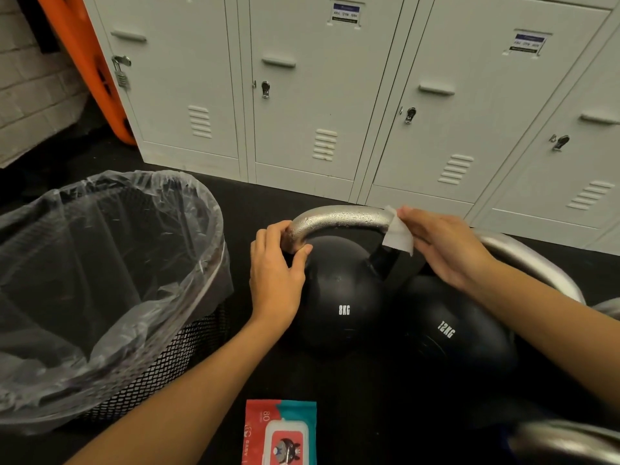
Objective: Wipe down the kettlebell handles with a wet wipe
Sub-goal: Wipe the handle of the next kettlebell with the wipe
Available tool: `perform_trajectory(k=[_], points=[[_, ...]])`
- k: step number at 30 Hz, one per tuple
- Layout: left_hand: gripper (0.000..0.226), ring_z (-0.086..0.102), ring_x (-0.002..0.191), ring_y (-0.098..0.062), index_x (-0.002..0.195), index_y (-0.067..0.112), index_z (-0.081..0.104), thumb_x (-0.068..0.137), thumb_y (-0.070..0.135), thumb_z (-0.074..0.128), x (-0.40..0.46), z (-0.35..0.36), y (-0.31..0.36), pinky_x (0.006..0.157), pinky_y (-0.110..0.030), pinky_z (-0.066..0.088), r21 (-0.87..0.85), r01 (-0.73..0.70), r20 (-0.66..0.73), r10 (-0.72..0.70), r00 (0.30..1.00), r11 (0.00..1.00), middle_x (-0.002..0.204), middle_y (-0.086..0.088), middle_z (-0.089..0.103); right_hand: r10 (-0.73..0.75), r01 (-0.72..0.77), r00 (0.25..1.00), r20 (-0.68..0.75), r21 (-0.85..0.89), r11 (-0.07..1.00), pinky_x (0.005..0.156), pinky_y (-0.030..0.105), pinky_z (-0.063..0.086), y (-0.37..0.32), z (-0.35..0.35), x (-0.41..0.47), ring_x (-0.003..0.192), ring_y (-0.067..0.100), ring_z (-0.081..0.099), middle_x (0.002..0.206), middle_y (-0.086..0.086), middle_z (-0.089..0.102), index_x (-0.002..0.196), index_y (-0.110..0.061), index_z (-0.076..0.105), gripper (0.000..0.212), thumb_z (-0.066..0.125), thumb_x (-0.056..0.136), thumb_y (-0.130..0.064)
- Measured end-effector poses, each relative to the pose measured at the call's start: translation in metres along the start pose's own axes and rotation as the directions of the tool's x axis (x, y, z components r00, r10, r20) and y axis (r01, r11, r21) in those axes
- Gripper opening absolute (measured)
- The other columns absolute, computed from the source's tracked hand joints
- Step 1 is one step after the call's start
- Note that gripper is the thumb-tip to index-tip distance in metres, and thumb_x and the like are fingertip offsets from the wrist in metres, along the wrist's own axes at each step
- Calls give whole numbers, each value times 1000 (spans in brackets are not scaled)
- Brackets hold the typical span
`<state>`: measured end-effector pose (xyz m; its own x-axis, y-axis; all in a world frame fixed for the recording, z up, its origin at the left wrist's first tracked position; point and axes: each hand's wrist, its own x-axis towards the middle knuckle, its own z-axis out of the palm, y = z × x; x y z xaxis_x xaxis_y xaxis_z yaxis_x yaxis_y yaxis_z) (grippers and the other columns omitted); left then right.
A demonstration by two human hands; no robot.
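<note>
A black kettlebell marked 8KG (339, 297) stands on the dark floor, its silver handle (339, 218) beaded with droplets. My left hand (275, 263) grips the handle's left bend. My right hand (443, 245) holds a white wet wipe (397, 231) wrapped over the handle's right bend. Right of it stands a second black kettlebell marked 12KG (449, 330); its silver handle (533, 260) shows behind my right forearm.
A black mesh bin with a clear liner (100, 297) stands at the left. A red and teal wet-wipe pack (281, 434) lies at the bottom edge. Grey lockers (335, 95) line the back. Another silver handle (567, 441) shows at bottom right.
</note>
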<state>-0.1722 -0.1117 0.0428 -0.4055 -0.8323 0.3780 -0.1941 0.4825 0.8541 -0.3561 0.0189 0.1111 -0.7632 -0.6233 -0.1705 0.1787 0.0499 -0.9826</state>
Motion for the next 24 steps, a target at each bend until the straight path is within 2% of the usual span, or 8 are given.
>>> perform_trajectory(k=[3,5,7,12,16,19,21,24], points=[[36,45,104,-7,118,21,54,86,21,70,0,0,0,85,-26,43,-4,-5,-3,5,1000,1000,108,10,47,-20,20,1000,-12,-21,1000,92,28,53,9,-8,-3,98,13,70,105,6,73,102,-6,69,13,60,94,-11],[36,44,104,-5,118,21,54,86,22,70,0,1,-1,86,-25,43,0,-6,-7,6,1000,1000,108,10,47,10,-10,1000,11,-10,1000,86,24,53,14,-12,-3,95,10,69,106,2,71,109,-11,67,17,58,95,-11],[37,43,104,-5,119,21,53,86,22,69,0,1,-1,85,-25,41,5,-5,-9,5,1000,1000,108,10,47,28,-26,998,56,-35,999,84,20,51,14,-8,-3,101,10,67,113,2,70,122,-12,63,25,53,98,-13],[37,43,103,-5,119,19,53,86,22,70,0,1,-2,86,-25,41,14,-6,-12,6,1000,1000,108,10,46,-72,78,994,79,-72,994,102,22,43,15,5,-6,115,8,61,121,2,68,126,-6,63,31,50,100,-18],[37,43,102,-6,119,20,54,86,22,69,0,1,-1,86,-26,42,7,-12,-10,12,1000,1000,107,11,46,-25,32,995,95,-70,997,103,26,43,22,-1,-1,121,12,58,127,3,65,131,-11,60,35,47,103,-25],[36,44,104,-7,118,19,54,86,22,69,0,2,-2,85,-26,42,7,-21,-12,22,1000,1000,108,10,46,6,7,997,80,-161,987,92,28,45,14,3,7,107,20,58,112,12,65,117,-7,66,30,44,104,-23],[37,43,104,-7,119,19,53,86,22,69,0,2,-3,86,-26,42,14,-24,-14,24,1000,1000,108,10,46,-51,71,995,88,-237,969,93,30,42,8,8,10,100,20,56,105,14,64,102,-11,72,27,48,103,-23],[37,43,104,-7,119,19,53,86,22,69,-1,2,-3,86,-25,41,18,-22,-12,23,1000,1000,108,11,45,-66,98,991,112,-314,944,96,33,41,3,12,11,100,21,57,106,14,67,97,-15,74,26,50,100,-26]])
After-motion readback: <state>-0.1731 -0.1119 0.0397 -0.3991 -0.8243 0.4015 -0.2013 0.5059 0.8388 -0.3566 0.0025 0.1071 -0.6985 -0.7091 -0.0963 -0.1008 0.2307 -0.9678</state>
